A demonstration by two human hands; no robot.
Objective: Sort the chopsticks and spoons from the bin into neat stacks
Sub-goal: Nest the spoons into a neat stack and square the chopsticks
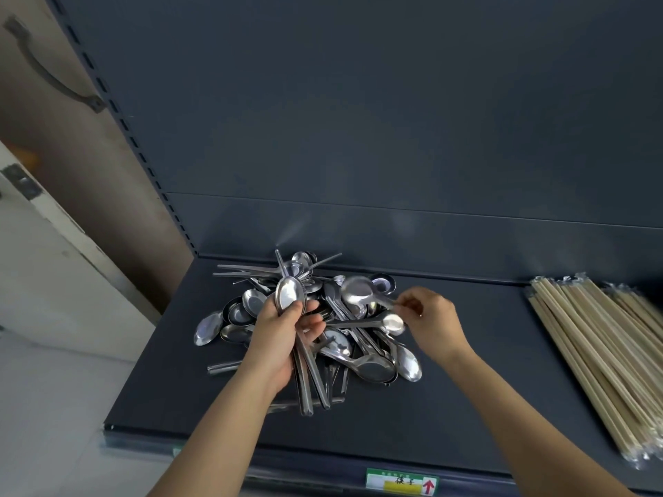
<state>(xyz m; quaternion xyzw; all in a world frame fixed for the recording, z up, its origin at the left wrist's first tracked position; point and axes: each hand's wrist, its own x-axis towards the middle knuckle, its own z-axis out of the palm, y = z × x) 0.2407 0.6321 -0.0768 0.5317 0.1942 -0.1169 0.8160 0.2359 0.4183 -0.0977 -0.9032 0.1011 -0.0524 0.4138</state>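
A loose heap of steel spoons and metal chopsticks lies in the middle of the dark shelf. My left hand grips a nested stack of spoons, bowls pointing up and handles running down past my palm. My right hand pinches the handle of a single spoon lifted a little above the heap. A neat stack of wrapped wooden chopsticks lies at the right end of the shelf.
The shelf has a dark back panel and a slotted upright at the left. A green price label with a red arrow sits on the front edge. A pale floor and door lie to the left.
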